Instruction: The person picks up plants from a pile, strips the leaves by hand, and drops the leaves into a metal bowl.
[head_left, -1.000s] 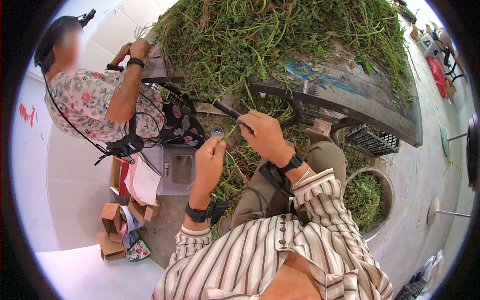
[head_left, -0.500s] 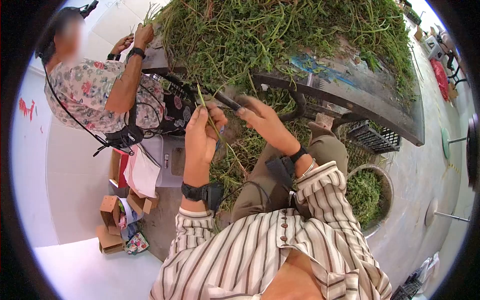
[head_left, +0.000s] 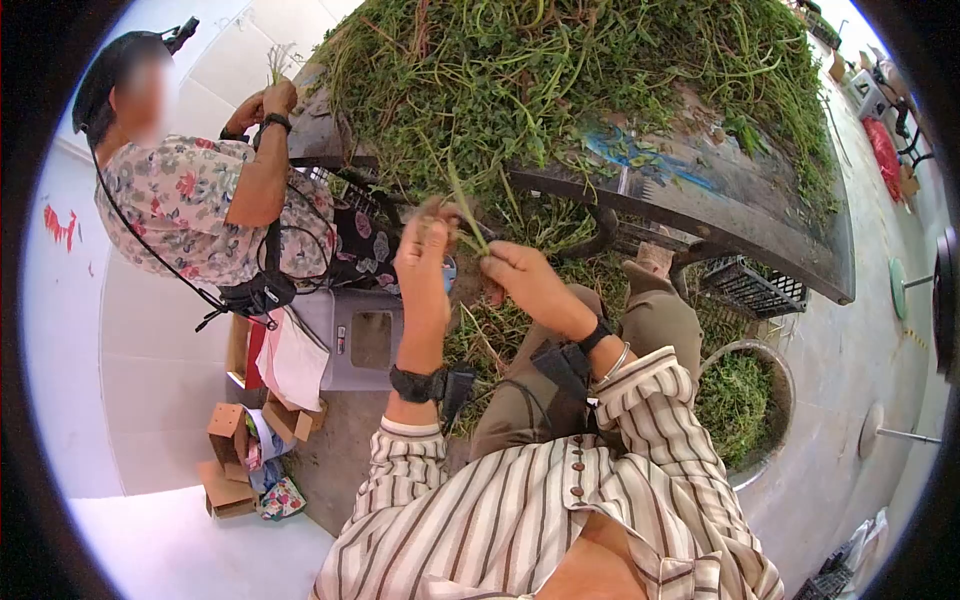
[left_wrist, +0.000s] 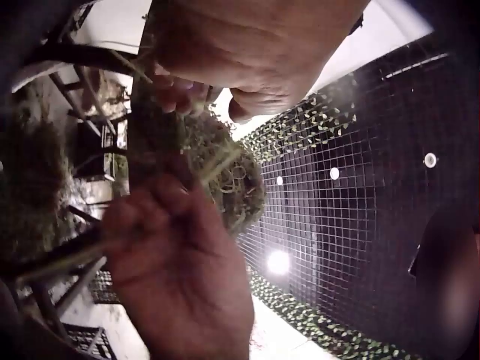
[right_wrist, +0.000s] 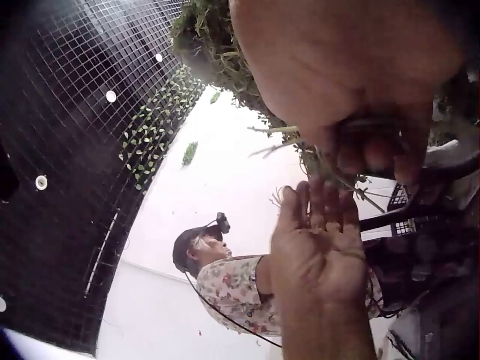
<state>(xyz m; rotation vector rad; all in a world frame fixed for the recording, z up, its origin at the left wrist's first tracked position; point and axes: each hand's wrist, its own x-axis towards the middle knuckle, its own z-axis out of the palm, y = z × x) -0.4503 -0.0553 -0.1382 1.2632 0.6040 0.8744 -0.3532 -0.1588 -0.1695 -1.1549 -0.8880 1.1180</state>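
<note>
Thin green stems (head_left: 468, 208) rise from my right hand (head_left: 535, 288), whose thumb and fingers pinch them at the lower end. Beside it my left hand (head_left: 424, 270) is blurred, close to the stems. The right wrist view shows the left hand (right_wrist: 319, 251) palm up with its fingers extended, below the curled fingers of the right hand (right_wrist: 352, 67). In the left wrist view the right hand (left_wrist: 180, 262) pinches the pale stems (left_wrist: 219, 163) under the left hand (left_wrist: 259, 45). A heap of leafy stems (head_left: 450, 90) lies on the table (head_left: 740, 225) beyond both hands.
A person (head_left: 185, 195) in a floral top sits at the left, holding stems. Cut greens fill a round tub (head_left: 790, 390) at the right. A black crate (head_left: 755, 287) is under the table; a grey bin (head_left: 345, 370) and cardboard boxes (head_left: 228, 435) stand at lower left.
My left hand has moved right from its place half a second ago, nearer my right hand. The stems upright in the left fingers then are now pinched by the right hand.
</note>
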